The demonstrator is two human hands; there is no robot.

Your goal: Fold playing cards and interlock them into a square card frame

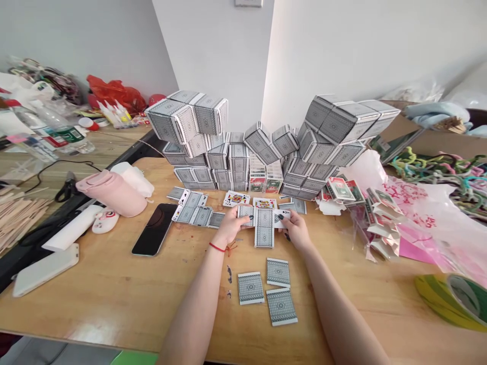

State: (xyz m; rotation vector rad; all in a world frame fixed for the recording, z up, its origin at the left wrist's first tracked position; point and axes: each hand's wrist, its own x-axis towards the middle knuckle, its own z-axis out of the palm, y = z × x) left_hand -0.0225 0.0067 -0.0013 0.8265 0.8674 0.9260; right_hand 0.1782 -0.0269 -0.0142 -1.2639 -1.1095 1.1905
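Observation:
My left hand (230, 226) pinches the left end of a playing card lying sideways, its patterned back up. On the other side my right hand (297, 230) grips a card end (282, 218) that shows a white face with a black ace mark. Between the hands an upright card (264, 234) crosses them, patterned back showing. Face cards (236, 198) lie just beyond my fingers. Nearer to me are several squarish folded cards (250, 288), backs up. Behind stands a structure of card-covered cubes (239, 162), built in steps on both sides.
Left on the wooden table (152, 299) are a black-screened phone (154, 229), a pink tumbler (112, 191) and a white power bank (46, 269). At the right lie opened card boxes (382, 223), a plastic bag (411, 203) and a roll of yellow-green tape (437, 299).

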